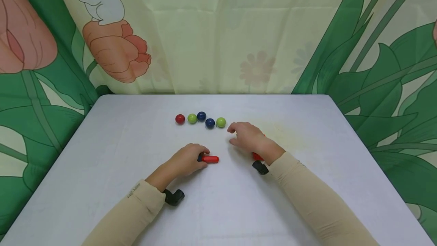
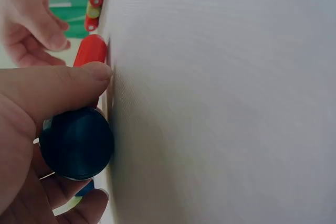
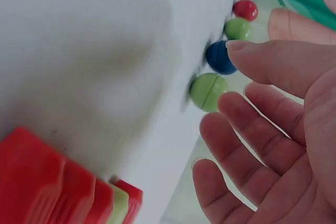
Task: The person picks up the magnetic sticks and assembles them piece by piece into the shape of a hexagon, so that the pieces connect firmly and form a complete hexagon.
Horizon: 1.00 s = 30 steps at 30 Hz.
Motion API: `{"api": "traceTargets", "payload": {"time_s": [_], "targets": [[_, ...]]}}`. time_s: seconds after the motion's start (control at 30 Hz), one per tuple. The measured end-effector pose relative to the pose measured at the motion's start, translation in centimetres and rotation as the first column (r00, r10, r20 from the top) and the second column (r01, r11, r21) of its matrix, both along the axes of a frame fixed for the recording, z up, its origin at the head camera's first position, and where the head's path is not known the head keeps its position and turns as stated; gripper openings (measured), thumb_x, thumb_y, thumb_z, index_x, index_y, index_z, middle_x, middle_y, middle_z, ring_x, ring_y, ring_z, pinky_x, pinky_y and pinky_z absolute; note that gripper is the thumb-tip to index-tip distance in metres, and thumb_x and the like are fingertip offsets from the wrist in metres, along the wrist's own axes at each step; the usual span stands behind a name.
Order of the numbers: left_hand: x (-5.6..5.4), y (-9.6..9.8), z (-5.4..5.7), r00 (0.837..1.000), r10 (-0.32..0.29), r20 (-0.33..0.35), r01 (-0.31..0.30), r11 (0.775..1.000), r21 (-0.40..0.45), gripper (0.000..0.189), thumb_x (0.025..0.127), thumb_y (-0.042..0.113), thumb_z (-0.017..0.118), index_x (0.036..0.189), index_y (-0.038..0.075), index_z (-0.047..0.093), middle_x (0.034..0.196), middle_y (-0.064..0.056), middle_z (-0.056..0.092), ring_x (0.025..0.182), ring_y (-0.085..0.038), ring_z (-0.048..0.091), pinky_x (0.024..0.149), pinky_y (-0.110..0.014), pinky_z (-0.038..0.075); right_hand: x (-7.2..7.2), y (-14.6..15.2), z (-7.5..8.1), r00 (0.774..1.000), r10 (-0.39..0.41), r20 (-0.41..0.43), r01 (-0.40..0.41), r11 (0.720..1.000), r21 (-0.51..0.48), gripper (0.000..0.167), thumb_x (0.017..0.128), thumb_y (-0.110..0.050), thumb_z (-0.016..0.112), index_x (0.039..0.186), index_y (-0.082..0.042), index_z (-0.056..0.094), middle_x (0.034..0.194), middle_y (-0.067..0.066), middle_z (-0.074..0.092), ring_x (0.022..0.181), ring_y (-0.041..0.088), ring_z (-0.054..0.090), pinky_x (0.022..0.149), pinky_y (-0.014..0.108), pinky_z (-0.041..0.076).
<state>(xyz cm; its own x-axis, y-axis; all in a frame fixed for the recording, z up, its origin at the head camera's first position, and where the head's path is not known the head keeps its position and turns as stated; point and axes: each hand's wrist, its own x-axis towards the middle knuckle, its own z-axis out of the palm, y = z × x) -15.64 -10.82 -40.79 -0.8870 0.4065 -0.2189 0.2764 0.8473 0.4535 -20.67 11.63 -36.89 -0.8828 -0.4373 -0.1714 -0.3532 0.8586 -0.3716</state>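
My left hand (image 1: 188, 159) grips a dark blue ball (image 2: 77, 142) and a short red stick (image 1: 210, 159), which meet end to end low over the white table. The thumb lies across where they meet, and the stick points right. My right hand (image 1: 247, 136) has its fingers loosely spread and holds nothing. It hovers just right of the nearer light green ball (image 1: 221, 122). Along the row to the left are two dark blue balls (image 1: 209, 123), another light green ball (image 1: 192, 118) and a red ball (image 1: 179, 119).
Beneath my right wrist, mostly hidden in the head view, lies a row of red sticks (image 3: 79, 192) with a light green one (image 3: 119, 203) among them. The table (image 1: 102, 151) ends at a printed curtain (image 1: 211, 48) behind.
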Motion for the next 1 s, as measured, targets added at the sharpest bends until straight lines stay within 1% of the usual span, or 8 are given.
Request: {"api": "traceTargets", "payload": {"time_s": [0.07, 0.2, 0.3, 0.43, 0.53, 0.7, 0.8, 1.0], "targets": [[0.1, -0.4, 0.0, 1.0, 0.0, -0.004, 0.0, 1.0, 0.004, 0.037, 0.088, 0.019, 0.079, 0.122, 0.01, 0.07, 0.107, -0.003, 0.065, 0.098, -0.02, 0.057, 0.092, -0.039, 0.05, -0.7, -0.3, -0.1, 1.0, -0.006, 0.008, 0.006, 1.0, -0.012, 0.037, 0.095, -0.017, 0.066, 0.129, -0.004, 0.062, 0.125, 0.01, 0.064, 0.113, 0.028, 0.059, 0.1, 0.042, 0.046], [0.2, -1.1, 0.0, 1.0, 0.012, -0.013, -0.012, 0.999, 0.032, 0.032, 0.089, 0.018, 0.077, 0.119, 0.009, 0.071, 0.101, 0.0, 0.064, 0.094, -0.019, 0.056, 0.089, -0.037, 0.049, -1.9, -1.0, -0.2, 0.998, -0.049, 0.028, 0.05, 0.998, -0.045, 0.043, 0.095, -0.016, 0.065, 0.136, -0.003, 0.058, 0.135, 0.012, 0.059, 0.127, 0.03, 0.052, 0.108, 0.044, 0.039], [0.3, -1.6, 0.0, 0.999, 0.025, -0.024, -0.023, 0.999, 0.047, 0.031, 0.089, 0.018, 0.077, 0.118, 0.008, 0.07, 0.101, 0.001, 0.063, 0.092, -0.018, 0.055, 0.089, -0.037, 0.05, -2.8, -1.4, -0.3, 0.997, -0.069, 0.018, 0.07, 0.996, -0.06, 0.048, 0.095, -0.016, 0.067, 0.14, -0.003, 0.055, 0.141, 0.013, 0.055, 0.135, 0.031, 0.045, 0.113, 0.044, 0.033], [0.4, -2.0, 0.1, 0.998, 0.05, -0.031, -0.049, 0.997, 0.054, 0.03, 0.089, 0.019, 0.076, 0.117, 0.008, 0.07, 0.099, 0.001, 0.063, 0.091, -0.019, 0.055, 0.087, -0.036, 0.049, -3.9, -1.9, -0.5, 0.998, -0.06, 0.0, 0.06, 0.996, -0.062, 0.051, 0.094, -0.014, 0.066, 0.142, -0.003, 0.053, 0.144, 0.014, 0.053, 0.138, 0.032, 0.042, 0.115, 0.042, 0.03], [0.4, -2.3, 0.2, 0.997, 0.065, -0.032, -0.063, 0.996, 0.061, 0.028, 0.09, 0.018, 0.075, 0.115, 0.008, 0.07, 0.099, 0.001, 0.063, 0.092, -0.019, 0.055, 0.087, -0.037, 0.049, -4.6, -2.3, -0.7, 0.998, -0.064, 0.008, 0.064, 0.996, -0.059, 0.052, 0.093, -0.013, 0.065, 0.143, -0.003, 0.053, 0.145, 0.013, 0.052, 0.138, 0.032, 0.042, 0.115, 0.042, 0.029], [0.4, -2.6, 0.3, 0.997, 0.074, -0.014, -0.072, 0.995, 0.071, 0.027, 0.092, 0.018, 0.073, 0.117, 0.007, 0.068, 0.101, 0.001, 0.064, 0.092, -0.02, 0.055, 0.09, -0.039, 0.049, -5.1, -2.6, -0.9, 0.998, -0.056, 0.013, 0.056, 0.998, -0.031, 0.052, 0.094, -0.012, 0.064, 0.144, -0.005, 0.052, 0.147, 0.012, 0.051, 0.139, 0.032, 0.041, 0.115, 0.043, 0.029], [0.4, -2.7, 0.3, 0.997, 0.072, -0.007, -0.071, 0.995, 0.072, 0.028, 0.092, 0.017, 0.072, 0.117, 0.007, 0.068, 0.1, 0.0, 0.064, 0.091, -0.02, 0.055, 0.089, -0.039, 0.049, -5.3, -2.6, -1.0, 0.999, -0.042, 0.016, 0.042, 0.999, -0.017, 0.05, 0.096, -0.012, 0.062, 0.145, -0.007, 0.052, 0.147, 0.012, 0.051, 0.139, 0.031, 0.041, 0.115, 0.043, 0.029], [0.2, -3.0, 0.1, 0.997, 0.07, -0.027, -0.068, 0.995, 0.068, 0.026, 0.092, 0.014, 0.072, 0.116, 0.006, 0.068, 0.096, 0.0, 0.064, 0.089, -0.02, 0.055, 0.086, -0.038, 0.05, -5.4, -2.7, -1.2, 0.999, -0.051, 0.014, 0.051, 0.999, 0.015, 0.04, 0.099, -0.019, 0.062, 0.137, -0.009, 0.06, 0.138, 0.009, 0.059, 0.134, 0.031, 0.047, 0.113, 0.044, 0.033]]}}
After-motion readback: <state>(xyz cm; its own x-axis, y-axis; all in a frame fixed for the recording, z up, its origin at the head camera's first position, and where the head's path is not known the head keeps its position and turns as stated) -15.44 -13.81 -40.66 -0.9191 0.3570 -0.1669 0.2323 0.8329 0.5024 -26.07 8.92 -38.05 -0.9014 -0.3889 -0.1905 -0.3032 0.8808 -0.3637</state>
